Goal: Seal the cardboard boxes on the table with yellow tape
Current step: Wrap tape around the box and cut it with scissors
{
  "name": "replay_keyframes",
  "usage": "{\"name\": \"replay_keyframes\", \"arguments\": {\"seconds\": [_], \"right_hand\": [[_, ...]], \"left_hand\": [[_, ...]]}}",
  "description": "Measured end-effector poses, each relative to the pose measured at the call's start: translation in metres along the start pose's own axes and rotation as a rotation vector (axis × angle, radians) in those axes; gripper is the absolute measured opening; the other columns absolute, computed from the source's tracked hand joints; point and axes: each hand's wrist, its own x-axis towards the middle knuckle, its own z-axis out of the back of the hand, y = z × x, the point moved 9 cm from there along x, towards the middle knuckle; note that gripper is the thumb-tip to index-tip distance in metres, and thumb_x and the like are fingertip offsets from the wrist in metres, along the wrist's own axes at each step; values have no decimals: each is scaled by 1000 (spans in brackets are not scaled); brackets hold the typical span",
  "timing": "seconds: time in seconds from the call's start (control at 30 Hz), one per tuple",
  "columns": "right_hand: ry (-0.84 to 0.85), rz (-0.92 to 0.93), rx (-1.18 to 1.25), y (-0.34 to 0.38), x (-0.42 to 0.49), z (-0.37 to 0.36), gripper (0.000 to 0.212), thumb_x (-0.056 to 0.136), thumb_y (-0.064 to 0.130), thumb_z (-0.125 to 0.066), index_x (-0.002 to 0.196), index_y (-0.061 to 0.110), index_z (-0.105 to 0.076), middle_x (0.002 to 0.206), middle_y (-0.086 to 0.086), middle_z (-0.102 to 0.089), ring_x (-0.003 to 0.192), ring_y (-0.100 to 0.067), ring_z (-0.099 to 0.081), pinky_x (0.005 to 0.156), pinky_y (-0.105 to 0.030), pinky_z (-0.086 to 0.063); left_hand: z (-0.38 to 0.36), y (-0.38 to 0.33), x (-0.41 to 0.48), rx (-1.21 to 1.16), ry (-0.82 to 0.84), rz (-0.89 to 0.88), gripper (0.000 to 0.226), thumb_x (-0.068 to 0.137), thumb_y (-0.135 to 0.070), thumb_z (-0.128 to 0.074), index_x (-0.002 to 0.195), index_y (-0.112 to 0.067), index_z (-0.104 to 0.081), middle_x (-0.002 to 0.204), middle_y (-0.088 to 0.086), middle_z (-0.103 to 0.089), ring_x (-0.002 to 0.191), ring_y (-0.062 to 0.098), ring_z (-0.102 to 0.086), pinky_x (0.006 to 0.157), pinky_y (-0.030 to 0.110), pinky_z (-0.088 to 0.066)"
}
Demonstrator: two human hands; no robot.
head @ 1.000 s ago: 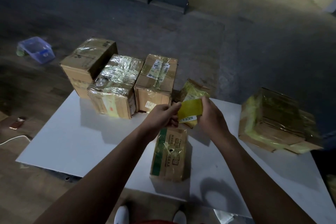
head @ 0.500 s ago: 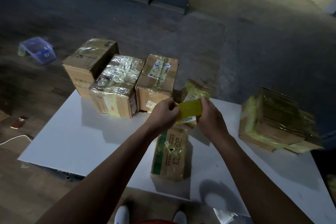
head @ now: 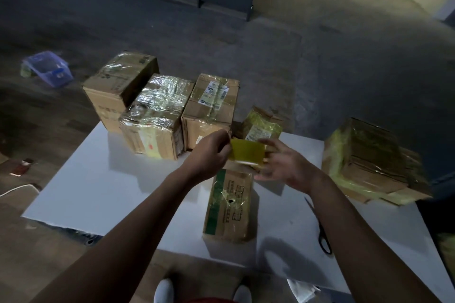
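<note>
A long cardboard box (head: 230, 206) with a green stripe lies lengthwise on the white table (head: 103, 179), right below my hands. Above its far end I hold a stretch of yellow tape (head: 247, 152). My left hand (head: 211, 152) pinches the tape's left end. My right hand (head: 285, 165) is at the tape's right end with its fingers spread, and the roll is hidden behind it. Three taped boxes (head: 157, 118) stand in a row at the table's far left. A small yellow-wrapped box (head: 263, 123) sits behind the tape.
A large box (head: 369, 162) wrapped in yellow tape sits at the table's right edge. Black scissors (head: 320, 229) lie on the table under my right forearm. A blue plastic bin (head: 48, 71) lies on the floor far left. My shoes (head: 165, 290) show below the near edge.
The stretch of tape between my hands has grown longer as my right hand moved right and its fingers spread. My left hand keeps its pinch on the tape end.
</note>
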Motion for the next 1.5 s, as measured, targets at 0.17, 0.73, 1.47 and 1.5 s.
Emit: {"name": "replay_keyframes", "arguments": {"seconds": [0.17, 0.73, 1.47, 1.5], "right_hand": [[-40, -258, -61, -38, 1, 5, 42, 95, 49, -45, 120, 17, -56, 113, -18, -67, 99, -34, -67, 75, -41, -53], [-297, 124, -434, -1, 1, 18, 49, 85, -7, -61, 120, 24, -47, 112, -8, -59, 93, -16, -60, 71, -30, -56], [-401, 452, -954, 18, -3, -12, 38, 87, 1, -57, 124, 6, -49, 109, -15, -56, 95, -23, -51, 71, -28, -36], [-403, 450, -968, 17, -2, -12, 38, 87, 0, -57, 124, 5, -49, 110, -16, -56, 94, -22, -50, 72, -27, -35]], "left_hand": [[-9, -17, -9, 125, 91, -279, 7, 91, -5, -55, 86, -7, -52, 87, 0, -51, 76, 21, -55, 65, 37, -51], [-24, 44, -10, -300, 232, 264, 19, 96, -22, -55, 96, -7, -67, 86, 5, -70, 75, 12, -67, 60, 17, -52], [-48, 71, -29, -853, 166, 711, 14, 94, -9, -58, 82, -2, -57, 58, 6, -52, 50, 11, -53, 48, 20, -48], [-48, 72, -30, -858, 167, 718, 14, 94, -8, -57, 81, -3, -56, 61, 7, -49, 51, 12, -51, 48, 20, -48]]}}
